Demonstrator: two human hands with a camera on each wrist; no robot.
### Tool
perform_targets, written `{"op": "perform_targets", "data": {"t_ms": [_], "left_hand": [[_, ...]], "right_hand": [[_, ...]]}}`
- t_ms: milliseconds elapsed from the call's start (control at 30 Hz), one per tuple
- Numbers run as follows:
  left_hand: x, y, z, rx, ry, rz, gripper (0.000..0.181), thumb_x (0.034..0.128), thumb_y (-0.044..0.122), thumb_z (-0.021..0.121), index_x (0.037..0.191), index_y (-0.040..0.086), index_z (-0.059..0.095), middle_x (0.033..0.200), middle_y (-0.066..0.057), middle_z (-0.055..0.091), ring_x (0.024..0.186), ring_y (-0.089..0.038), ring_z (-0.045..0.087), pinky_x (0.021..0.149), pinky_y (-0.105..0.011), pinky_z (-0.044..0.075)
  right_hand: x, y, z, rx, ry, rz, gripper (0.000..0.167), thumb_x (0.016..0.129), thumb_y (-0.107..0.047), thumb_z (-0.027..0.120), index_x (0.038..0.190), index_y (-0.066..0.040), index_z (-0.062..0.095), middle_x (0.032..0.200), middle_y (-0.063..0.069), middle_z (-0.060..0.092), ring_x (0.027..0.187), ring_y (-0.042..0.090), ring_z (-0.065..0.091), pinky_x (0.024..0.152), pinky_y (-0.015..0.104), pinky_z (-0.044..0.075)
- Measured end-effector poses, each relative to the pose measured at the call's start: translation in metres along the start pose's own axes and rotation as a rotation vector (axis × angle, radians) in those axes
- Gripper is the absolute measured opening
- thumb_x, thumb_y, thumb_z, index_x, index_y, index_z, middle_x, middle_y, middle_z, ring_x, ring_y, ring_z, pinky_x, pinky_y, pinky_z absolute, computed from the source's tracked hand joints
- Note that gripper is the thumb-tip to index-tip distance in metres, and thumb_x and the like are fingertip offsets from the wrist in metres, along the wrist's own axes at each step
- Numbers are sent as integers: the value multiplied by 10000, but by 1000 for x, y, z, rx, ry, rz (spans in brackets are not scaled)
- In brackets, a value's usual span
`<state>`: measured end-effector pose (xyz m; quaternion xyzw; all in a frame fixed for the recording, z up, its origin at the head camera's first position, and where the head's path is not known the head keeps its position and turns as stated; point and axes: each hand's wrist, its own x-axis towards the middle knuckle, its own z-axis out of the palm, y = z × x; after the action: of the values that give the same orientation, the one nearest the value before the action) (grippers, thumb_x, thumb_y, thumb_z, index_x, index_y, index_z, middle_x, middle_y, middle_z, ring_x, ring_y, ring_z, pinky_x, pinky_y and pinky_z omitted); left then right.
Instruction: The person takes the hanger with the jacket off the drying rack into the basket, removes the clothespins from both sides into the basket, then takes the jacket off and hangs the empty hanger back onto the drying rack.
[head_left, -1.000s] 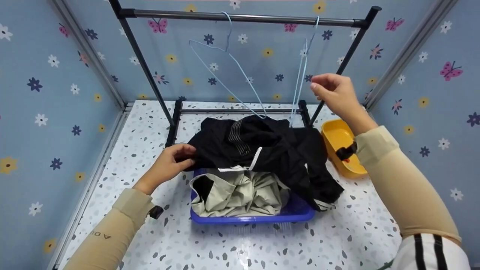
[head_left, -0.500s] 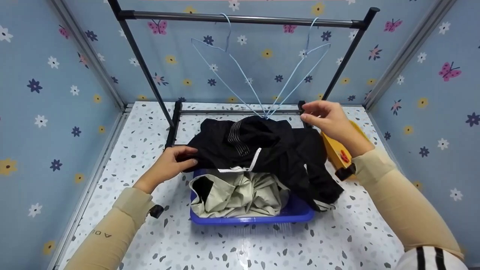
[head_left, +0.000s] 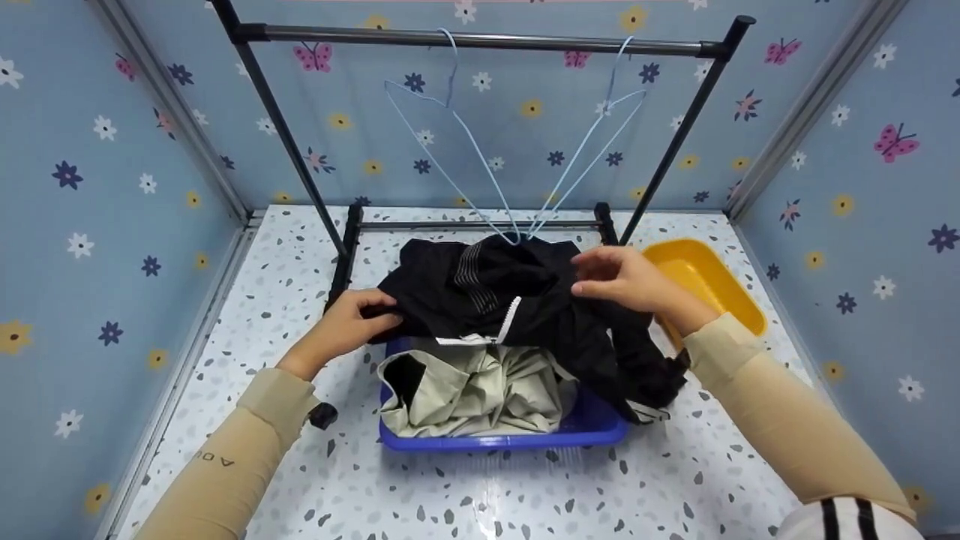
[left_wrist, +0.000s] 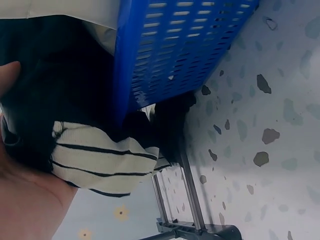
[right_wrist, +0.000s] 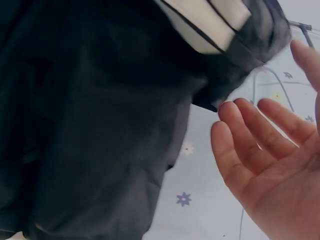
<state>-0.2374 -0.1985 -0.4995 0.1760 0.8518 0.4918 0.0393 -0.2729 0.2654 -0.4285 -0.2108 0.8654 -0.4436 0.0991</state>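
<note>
A black jacket (head_left: 427,285) with a white zipper and thin pale stripes lies heaped over the back of a blue basket (head_left: 510,441). My left hand (head_left: 349,322) grips the jacket's left edge; in the left wrist view, a cream striped cuff (left_wrist: 100,157) hangs beside the palm. Just above the jacket's right part is my right hand (head_left: 622,279), fingers slightly bent and holding nothing. The right wrist view has these fingers (right_wrist: 250,130) apart from the black cloth (right_wrist: 110,130). In the basket's front sits a crumpled pale grey-green garment (head_left: 487,394).
Behind stands a black clothes rack (head_left: 487,37). Two light-blue wire hangers, one on the left (head_left: 457,150) and one on the right (head_left: 592,142), hang from its bar. A yellow tray (head_left: 701,274) lies on the speckled floor to the right. Patterned walls enclose the space.
My right hand has come down and leftward from near the right hanger to above the jacket. That hanger has swung round to face forward. The left hand keeps its place on the jacket.
</note>
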Motion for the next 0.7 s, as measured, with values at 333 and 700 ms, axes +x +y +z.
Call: {"op": "perform_targets", "data": {"t_ms": [333,700], "left_hand": [[1,14,-3,-114,-16,-8,89,996,87,752,945,18,774,1348,-157,748,1320,-285,655,1020,-212,494],[-8,61,-19,-385,-125,173,170,986,-51,661,881,-116,544,1623,-270,509,1462,-144,557,1030,-214,509]], "right_hand": [[-5,-1,18,-48,-33,-121,163,951,19,779,1108,59,796,1051,202,815,881,27,681,814,144,526],[-10,-57,30,134,108,-240,120,1046,29,652,1070,104,742,945,-74,741,778,41,598,715,178,509]]}}
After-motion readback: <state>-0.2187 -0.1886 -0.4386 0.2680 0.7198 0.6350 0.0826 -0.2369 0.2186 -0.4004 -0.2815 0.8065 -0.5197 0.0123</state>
